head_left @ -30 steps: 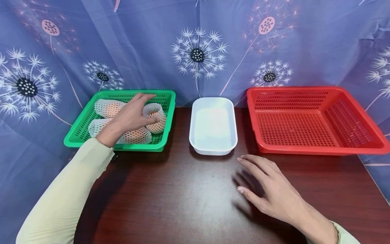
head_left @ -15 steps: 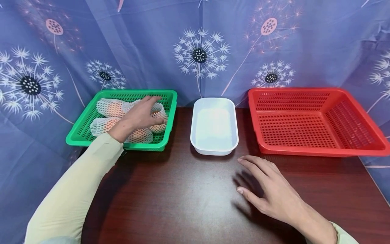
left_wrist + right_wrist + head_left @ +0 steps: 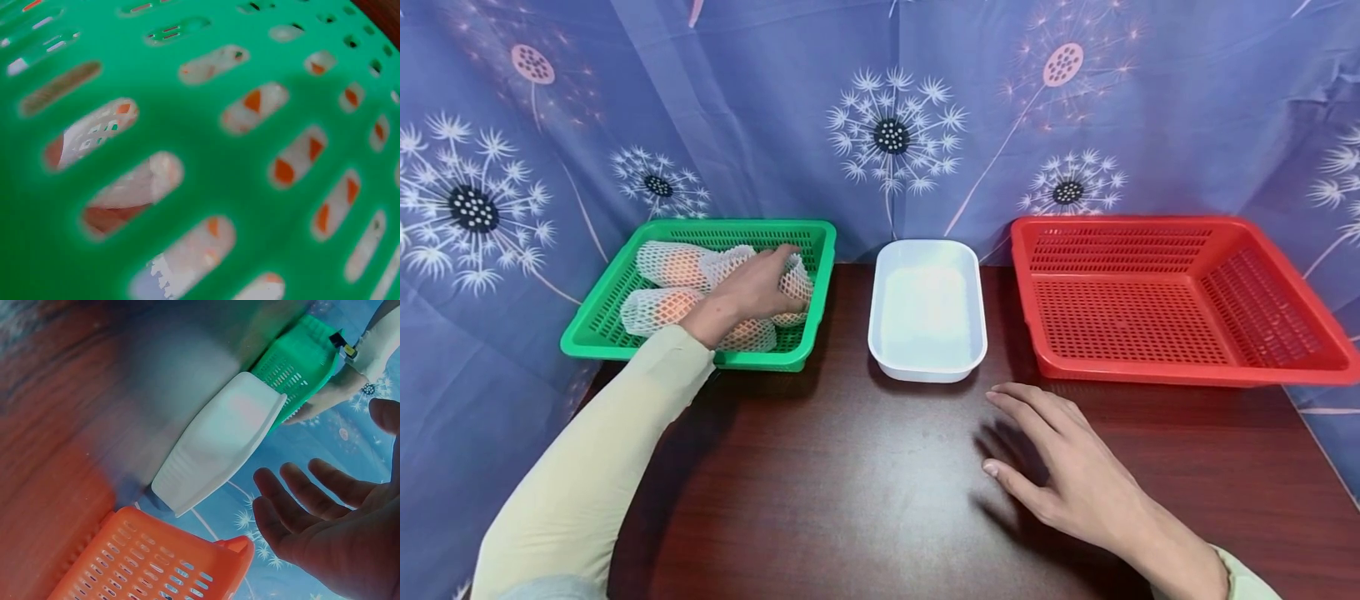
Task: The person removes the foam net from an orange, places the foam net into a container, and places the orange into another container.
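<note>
My left hand (image 3: 748, 287) reaches into the green basket (image 3: 576, 343) at the left in the head view. Its fingers and thumb curl round an orange round fruit in a white foam net (image 3: 797, 282) at the basket's right side; the palm side is hidden. Other netted fruits lie beside it, one at the back (image 3: 679, 265) and one at the front left (image 3: 658, 311). In the left wrist view the basket wall (image 3: 206, 187) hides most of the hand. My right hand (image 3: 1067, 467) hovers over the table, fingers loosely bent, holding nothing.
A white tray (image 3: 927, 367) stands in the middle, right of the green basket. A larger red basket (image 3: 1150, 371) stands at the right. All rest on a dark brown table (image 3: 850, 500), with a blue dandelion-patterned cloth (image 3: 775, 108) hanging behind.
My left hand has moved right and down in the green basket, and its fingers have closed round the right-hand fruit. My right hand has stayed still.
</note>
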A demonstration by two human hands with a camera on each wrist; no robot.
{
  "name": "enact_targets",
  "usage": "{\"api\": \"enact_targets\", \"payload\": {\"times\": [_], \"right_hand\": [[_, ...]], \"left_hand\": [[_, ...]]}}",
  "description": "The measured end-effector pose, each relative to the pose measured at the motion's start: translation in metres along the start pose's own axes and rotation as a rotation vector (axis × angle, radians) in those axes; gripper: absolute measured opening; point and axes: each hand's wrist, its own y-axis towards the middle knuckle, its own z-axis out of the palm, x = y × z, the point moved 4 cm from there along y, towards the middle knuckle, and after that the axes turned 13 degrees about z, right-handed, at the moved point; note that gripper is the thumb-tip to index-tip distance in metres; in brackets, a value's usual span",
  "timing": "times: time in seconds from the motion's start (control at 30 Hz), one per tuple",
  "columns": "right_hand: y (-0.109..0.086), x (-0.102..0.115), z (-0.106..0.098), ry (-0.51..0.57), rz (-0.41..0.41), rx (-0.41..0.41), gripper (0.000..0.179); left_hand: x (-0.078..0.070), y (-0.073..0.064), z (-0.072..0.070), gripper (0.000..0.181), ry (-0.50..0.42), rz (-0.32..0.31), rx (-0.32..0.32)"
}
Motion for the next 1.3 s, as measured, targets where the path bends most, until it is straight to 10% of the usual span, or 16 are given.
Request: {"api": "enact_targets", "payload": {"times": [1.3], "right_hand": [[-0.0001, -0.0015, 0.0009, 0.002, 0.017, 0.005, 0.068]], "left_hand": [[0.003, -0.0063, 0.0088, 0.106, 0.091, 0.039, 0.054]]}}
